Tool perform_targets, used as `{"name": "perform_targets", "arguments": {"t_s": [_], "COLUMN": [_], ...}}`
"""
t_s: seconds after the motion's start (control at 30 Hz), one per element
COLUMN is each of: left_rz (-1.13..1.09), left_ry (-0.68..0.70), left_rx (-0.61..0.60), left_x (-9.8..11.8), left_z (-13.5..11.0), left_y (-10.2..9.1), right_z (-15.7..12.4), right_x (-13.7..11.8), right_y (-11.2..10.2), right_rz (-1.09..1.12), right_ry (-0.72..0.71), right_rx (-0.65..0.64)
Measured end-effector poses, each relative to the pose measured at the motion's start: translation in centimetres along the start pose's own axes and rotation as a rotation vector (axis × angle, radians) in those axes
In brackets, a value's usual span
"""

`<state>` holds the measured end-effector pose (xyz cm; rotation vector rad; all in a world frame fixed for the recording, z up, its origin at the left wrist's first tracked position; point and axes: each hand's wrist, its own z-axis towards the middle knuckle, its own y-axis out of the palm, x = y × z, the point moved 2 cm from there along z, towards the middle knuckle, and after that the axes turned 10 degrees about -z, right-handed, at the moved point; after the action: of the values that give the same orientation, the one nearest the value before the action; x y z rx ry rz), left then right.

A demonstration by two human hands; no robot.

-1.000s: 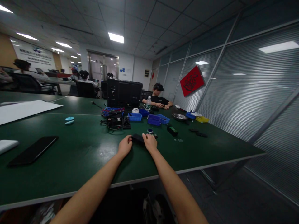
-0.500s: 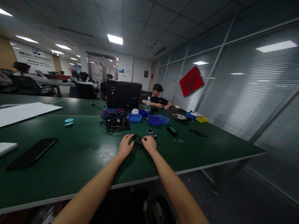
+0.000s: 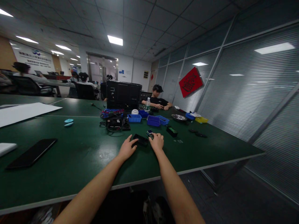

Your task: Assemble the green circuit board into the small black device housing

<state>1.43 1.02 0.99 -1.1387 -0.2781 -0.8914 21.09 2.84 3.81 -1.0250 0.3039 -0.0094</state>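
Observation:
A small black plastic case [image 3: 141, 140] lies on the green table in front of me, its hollow inside showing. Just left of it, my left hand [image 3: 127, 148] has its fingers spread, the fingertips at the case's near left edge; whether they touch it I cannot tell. On the other side, my right hand [image 3: 157, 142] is closed over a small circuit board [image 3: 149, 133] with a little screen. The fingers hide much of the board. A black box with a green board [image 3: 172, 131] in it sits to the right of that hand.
Blue bins [image 3: 153, 120], a black adapter with cables [image 3: 114, 123] and a monitor [image 3: 123, 95] stand beyond my hands. A metal dish [image 3: 179, 117] is at the back right. On the left lie a black slab [image 3: 32, 153] and turquoise pieces [image 3: 68, 122]. A person [image 3: 158, 99] sits opposite.
My right hand has let go of the black case and moved right onto the circuit board. My left hand has loosened its fingers from the case, which now lies on the table.

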Motion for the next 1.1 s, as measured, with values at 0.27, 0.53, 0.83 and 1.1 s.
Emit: {"name": "perform_targets", "arguments": {"t_s": [0.27,0.53,0.83,1.1], "left_rz": [0.129,0.152,0.137,0.155], "left_ry": [0.233,0.255,0.294,0.309], "left_rx": [-0.113,-0.169,-0.101,-0.099], "left_x": [2.9,3.2,3.3,3.0], "left_z": [-0.7,-0.7,-0.9,-0.8], "left_y": [-0.1,0.1,-0.2,0.0], "right_z": [0.8,1.4,1.9,1.5], "right_x": [1.2,1.7,2.9,2.7], "right_y": [2.0,1.7,1.8,1.0], "right_rz": [0.005,0.101,0.279,0.099], "right_ry": [0.006,0.094,0.252,0.219], "right_rx": [0.012,-0.032,-0.103,-0.103]}}
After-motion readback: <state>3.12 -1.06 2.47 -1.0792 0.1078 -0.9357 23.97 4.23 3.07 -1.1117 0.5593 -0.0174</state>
